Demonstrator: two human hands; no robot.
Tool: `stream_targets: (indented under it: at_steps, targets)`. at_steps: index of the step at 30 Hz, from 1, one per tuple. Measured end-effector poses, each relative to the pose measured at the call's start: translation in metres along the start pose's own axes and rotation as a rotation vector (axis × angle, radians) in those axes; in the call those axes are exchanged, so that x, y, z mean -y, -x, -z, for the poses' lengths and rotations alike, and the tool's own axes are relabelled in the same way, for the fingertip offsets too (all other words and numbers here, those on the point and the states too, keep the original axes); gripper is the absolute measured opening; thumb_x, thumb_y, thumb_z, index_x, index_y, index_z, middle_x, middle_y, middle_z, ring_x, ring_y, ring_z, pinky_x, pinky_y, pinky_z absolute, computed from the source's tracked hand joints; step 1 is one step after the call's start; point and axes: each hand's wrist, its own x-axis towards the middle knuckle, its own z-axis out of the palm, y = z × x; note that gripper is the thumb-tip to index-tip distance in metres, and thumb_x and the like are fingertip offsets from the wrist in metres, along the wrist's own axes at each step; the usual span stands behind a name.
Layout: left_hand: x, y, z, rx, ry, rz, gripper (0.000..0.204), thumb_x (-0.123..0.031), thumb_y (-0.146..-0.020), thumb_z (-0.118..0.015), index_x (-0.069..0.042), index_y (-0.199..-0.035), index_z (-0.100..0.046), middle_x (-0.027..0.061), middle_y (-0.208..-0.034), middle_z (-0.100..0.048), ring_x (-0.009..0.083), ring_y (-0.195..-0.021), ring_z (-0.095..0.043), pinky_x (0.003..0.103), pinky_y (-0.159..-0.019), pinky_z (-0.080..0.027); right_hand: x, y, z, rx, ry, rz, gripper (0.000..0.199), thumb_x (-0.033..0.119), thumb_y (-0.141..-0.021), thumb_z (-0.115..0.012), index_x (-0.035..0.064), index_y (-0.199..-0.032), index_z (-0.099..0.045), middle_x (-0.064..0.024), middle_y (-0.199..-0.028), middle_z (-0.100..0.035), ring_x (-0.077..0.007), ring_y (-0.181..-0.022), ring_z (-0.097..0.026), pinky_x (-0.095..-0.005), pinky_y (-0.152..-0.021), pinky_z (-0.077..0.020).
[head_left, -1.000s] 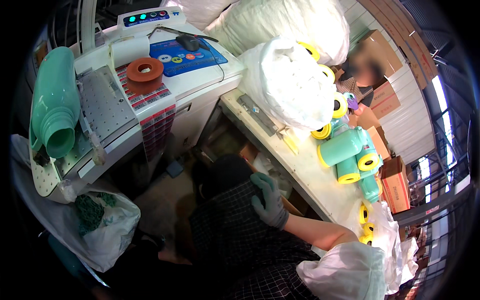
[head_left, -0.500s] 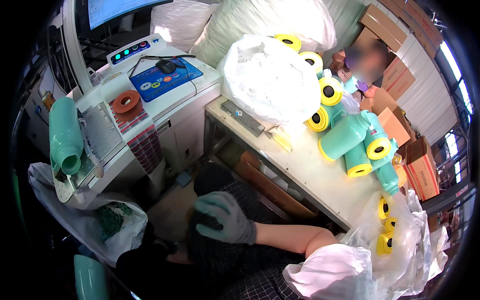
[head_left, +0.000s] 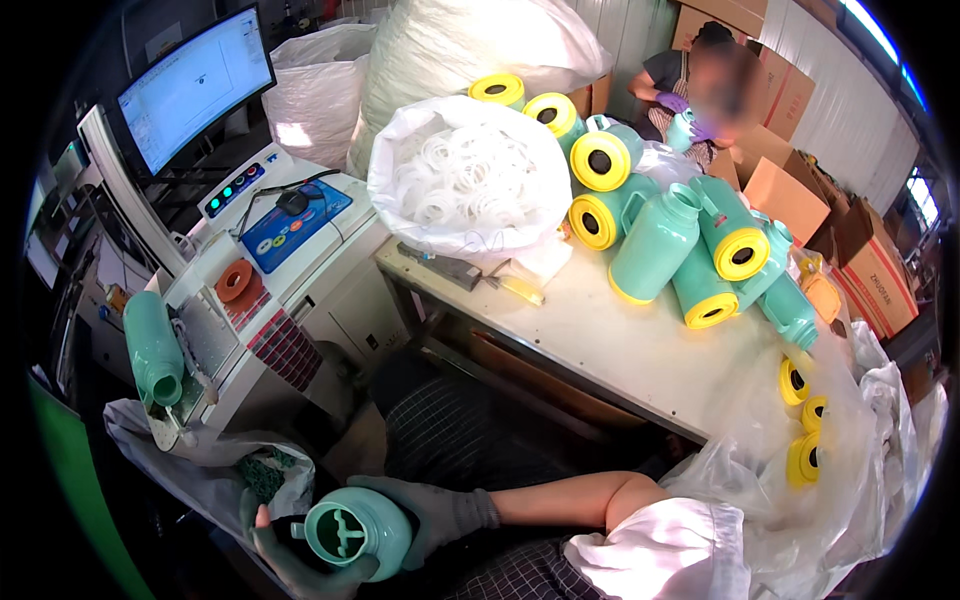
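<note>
Low over my lap, a mint-green plastic jug shell (head_left: 388,522) is held between both hands. Its round opening tilts up toward me, and a cross-shaped piece shows inside. My right hand (head_left: 425,508), in a grey glove, wraps the shell's right side. On the other side my left hand (head_left: 300,565), also gloved and with one bare fingertip, presses against the shell near its rim. Left of my lap hangs a white sack (head_left: 215,455) with green shavings inside. A similar green shell (head_left: 152,345) lies on its side on the machine at the left.
The worktable (head_left: 600,345) carries several green jugs (head_left: 655,245) with yellow bases and a white bag (head_left: 400,210) of clear rings. A plastic bag (head_left: 740,460) with yellow parts hangs at the right. Behind sits a co-worker (head_left: 665,95) near cardboard boxes. A monitor (head_left: 195,85) stands at left.
My right hand was empty above my lap; now it grips the green shell at lower left. My left hand has come into view on the same shell. The view has shifted.
</note>
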Motion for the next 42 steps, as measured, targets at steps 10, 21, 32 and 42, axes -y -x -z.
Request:
stream_targets:
  at_steps: [10, 21, 32, 42]
  targets:
    - [0.04, -0.038, -0.019, 0.845, 0.071, 0.15, 0.114, -0.053, -0.066, -0.097, 0.006, -0.15, -0.046, 0.0203, -0.119, -0.073, 0.0302, -0.107, -0.074, 0.044, -0.098, -0.057, 0.053, 0.037, 0.074, -0.241, 0.215, 0.11, 0.028, 0.008, -0.092, -0.067, 0.0034, -0.119, -0.071, -0.0171, -0.129, -0.071, -0.0353, -0.118, -0.07, -0.0462, -0.106, -0.0544]
    - [0.035, -0.017, -0.068, 0.967, 0.154, 0.031, 0.113, -0.04, -0.066, -0.093, 0.002, -0.156, -0.039, 0.0214, -0.113, -0.073, 0.0386, -0.107, -0.072, 0.046, -0.099, -0.055, 0.093, 0.002, 0.051, 0.65, 0.938, -0.127, 0.018, 0.024, -0.092, -0.071, 0.0088, -0.102, -0.072, -0.0108, -0.1, -0.07, -0.0303, -0.081, -0.073, -0.0441, -0.07, -0.0587]
    - [0.043, 0.019, 0.016, 0.574, 0.214, 0.066, 0.086, -0.039, -0.071, -0.096, -0.005, -0.14, -0.057, 0.0091, -0.117, -0.074, 0.0292, -0.108, -0.073, 0.041, -0.098, -0.057, 0.072, -0.013, 0.048, -0.949, 0.746, 0.492, 0.054, 0.045, -0.115, -0.042, -0.0041, -0.102, -0.06, -0.0126, -0.087, -0.061, -0.0194, -0.071, -0.057, -0.0293, -0.058, -0.0414]
    - [0.014, 0.02, 0.036, 0.471, -0.044, -0.004, 0.066, -0.04, -0.07, -0.094, -0.014, -0.125, -0.069, 0.0102, -0.118, -0.066, 0.035, -0.111, -0.063, 0.047, -0.093, -0.053, 0.006, -0.138, -0.03, -0.235, 0.298, 0.067, 0.075, 0.012, -0.094, -0.076, -0.003, -0.159, -0.04, -0.0218, -0.148, -0.056, -0.0169, -0.08, -0.068, -0.0339, -0.073, -0.0583]
